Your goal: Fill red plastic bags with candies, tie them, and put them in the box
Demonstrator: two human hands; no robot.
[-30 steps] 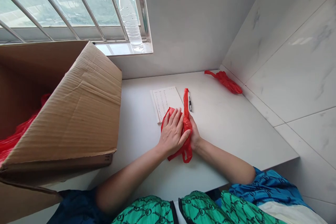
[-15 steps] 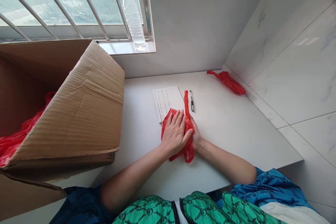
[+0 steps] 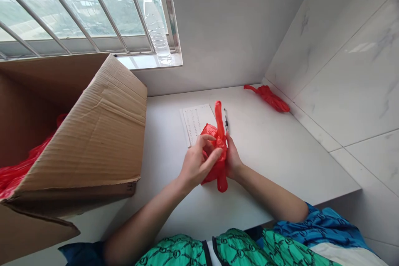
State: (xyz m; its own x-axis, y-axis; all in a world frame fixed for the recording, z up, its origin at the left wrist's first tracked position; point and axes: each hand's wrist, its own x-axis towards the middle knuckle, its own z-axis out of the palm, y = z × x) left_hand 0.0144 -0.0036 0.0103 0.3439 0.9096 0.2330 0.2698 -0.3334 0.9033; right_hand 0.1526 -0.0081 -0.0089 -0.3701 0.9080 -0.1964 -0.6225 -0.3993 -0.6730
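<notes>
Red bag [image 3: 221, 144] between hands [image 3: 192, 163], plastic [image 3: 35, 156] in box [image 3: 96, 145]

"What's the notebook [image 3: 197, 118] made of?"
"Paper, matt."
"And the red bag [image 3: 221, 143] just in front of the notebook?"
"Thin plastic, glossy and crinkled."
"The box [image 3: 90, 141] to the notebook's left?"
"Cardboard, dull, creased."
"And the tabletop [image 3: 280, 153] beneath the notebook?"
"Smooth, with a soft sheen."

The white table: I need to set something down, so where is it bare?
Widest: between pen, far red bag, tiled wall and right forearm. Narrower: the strip between cardboard box and notebook. Crowded: around left hand, right hand and the nearer bag between them, close by notebook and pen.
</notes>
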